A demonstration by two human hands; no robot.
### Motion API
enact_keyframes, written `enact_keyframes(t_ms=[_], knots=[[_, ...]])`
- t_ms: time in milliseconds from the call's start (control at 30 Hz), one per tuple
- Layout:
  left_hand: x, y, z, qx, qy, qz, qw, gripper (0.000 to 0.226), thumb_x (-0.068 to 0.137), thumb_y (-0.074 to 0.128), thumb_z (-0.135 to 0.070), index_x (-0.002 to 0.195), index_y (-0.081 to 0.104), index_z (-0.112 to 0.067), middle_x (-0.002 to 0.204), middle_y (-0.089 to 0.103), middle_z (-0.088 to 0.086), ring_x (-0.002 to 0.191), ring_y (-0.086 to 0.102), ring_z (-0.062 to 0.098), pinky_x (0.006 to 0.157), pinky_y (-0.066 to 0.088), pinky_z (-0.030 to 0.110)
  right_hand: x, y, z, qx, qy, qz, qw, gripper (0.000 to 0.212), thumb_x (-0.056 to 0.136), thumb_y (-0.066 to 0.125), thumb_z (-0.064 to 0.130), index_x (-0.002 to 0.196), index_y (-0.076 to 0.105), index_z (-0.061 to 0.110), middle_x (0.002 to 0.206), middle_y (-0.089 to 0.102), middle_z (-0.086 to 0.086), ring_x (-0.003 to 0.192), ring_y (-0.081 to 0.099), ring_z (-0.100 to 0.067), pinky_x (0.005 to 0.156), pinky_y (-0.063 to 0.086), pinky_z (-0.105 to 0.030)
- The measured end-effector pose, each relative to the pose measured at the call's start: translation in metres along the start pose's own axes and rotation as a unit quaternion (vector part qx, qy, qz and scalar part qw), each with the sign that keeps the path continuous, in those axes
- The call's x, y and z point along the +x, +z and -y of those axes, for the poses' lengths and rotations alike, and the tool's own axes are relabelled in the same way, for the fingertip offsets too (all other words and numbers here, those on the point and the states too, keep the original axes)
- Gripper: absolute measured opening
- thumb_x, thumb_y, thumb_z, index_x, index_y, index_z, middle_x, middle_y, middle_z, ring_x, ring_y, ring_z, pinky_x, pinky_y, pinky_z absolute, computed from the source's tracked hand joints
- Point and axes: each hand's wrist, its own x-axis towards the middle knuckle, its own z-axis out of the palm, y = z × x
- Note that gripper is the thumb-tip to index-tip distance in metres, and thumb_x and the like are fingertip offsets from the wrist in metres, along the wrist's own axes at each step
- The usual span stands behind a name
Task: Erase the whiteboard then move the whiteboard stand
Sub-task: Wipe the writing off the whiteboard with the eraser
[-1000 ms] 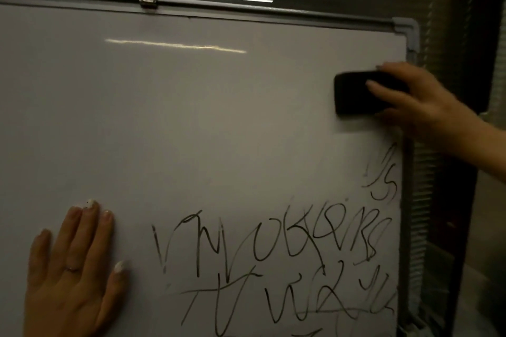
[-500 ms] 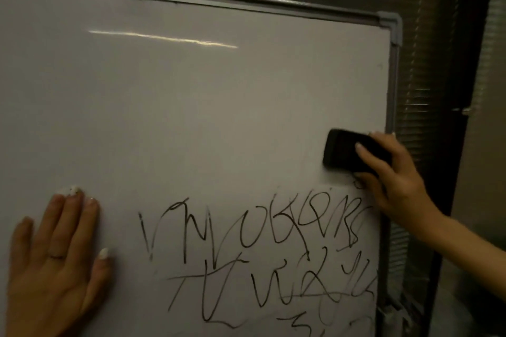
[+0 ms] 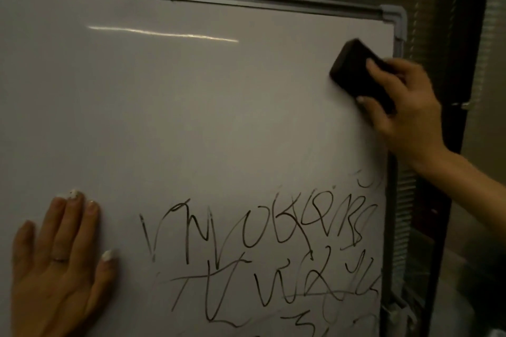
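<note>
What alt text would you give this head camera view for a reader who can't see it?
A right hand grips a black eraser against the upper right of a whiteboard. The left hand rests flat at lower left, beside black scribbles not yet erased.

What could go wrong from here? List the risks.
1. The eraser sits at the top right, beside the frame; a wide stroke could slip off the edge.
2. The writing fills the lower right, close to the left hand pressed flat on the board; sweeping down may smear ink onto those fingers.
3. The right hand grips only the eraser's end, so it could twist loose.
</note>
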Motion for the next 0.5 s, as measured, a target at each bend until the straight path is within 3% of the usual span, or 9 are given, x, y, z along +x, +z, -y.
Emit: enact_keyframes(t_ms=[67,233,333,500], knots=[[-0.003,-0.002,-0.005,-0.001,-0.006,0.010,1.000,0.063,0.096,0.023,-0.041,0.151,0.012,-0.012,0.159,0.009,0.010,0.145,0.011,0.035,0.106,0.020,0.070,0.008,0.014,0.020,0.038,0.058,-0.026,0.997,0.048,0.094,0.055,0.029,0.138,0.046,0.012,0.129,0.045,-0.026,0.116,0.045,-0.034,0.097,0.041,-0.036],[0.005,-0.015,-0.012,0.057,0.013,-0.032,0.998,0.059,0.098,0.020,-0.040,0.144,0.023,-0.004,0.159,0.004,-0.001,0.146,0.008,0.020,0.116,0.006,0.044,0.001,0.047,0.098,0.080,0.055,-0.071,0.993,0.049,0.093,0.058,0.030,0.138,0.047,0.013,0.123,0.049,-0.026,0.110,0.039,-0.026,0.091,0.039,-0.038],[0.006,-0.014,-0.015,0.075,0.002,-0.012,0.997,0.057,0.098,0.017,-0.039,0.145,0.021,-0.006,0.159,0.001,-0.003,0.146,0.006,0.018,0.118,0.003,0.041,-0.012,0.061,0.155,0.104,-0.031,-0.065,0.992,0.049,0.091,0.060,0.030,0.134,0.051,0.010,0.119,0.052,-0.025,0.108,0.041,-0.030,0.089,0.035,-0.038],[0.007,-0.018,-0.017,0.077,0.013,-0.008,0.997,0.056,0.099,0.016,-0.036,0.149,0.014,-0.012,0.159,-0.001,-0.004,0.146,0.004,0.016,0.118,0.000,0.039,-0.076,0.079,0.232,0.149,-0.161,-0.025,0.975,0.046,0.092,0.061,0.022,0.135,0.045,0.014,0.123,0.042,-0.015,0.108,0.046,-0.031,0.085,0.039,-0.041]])
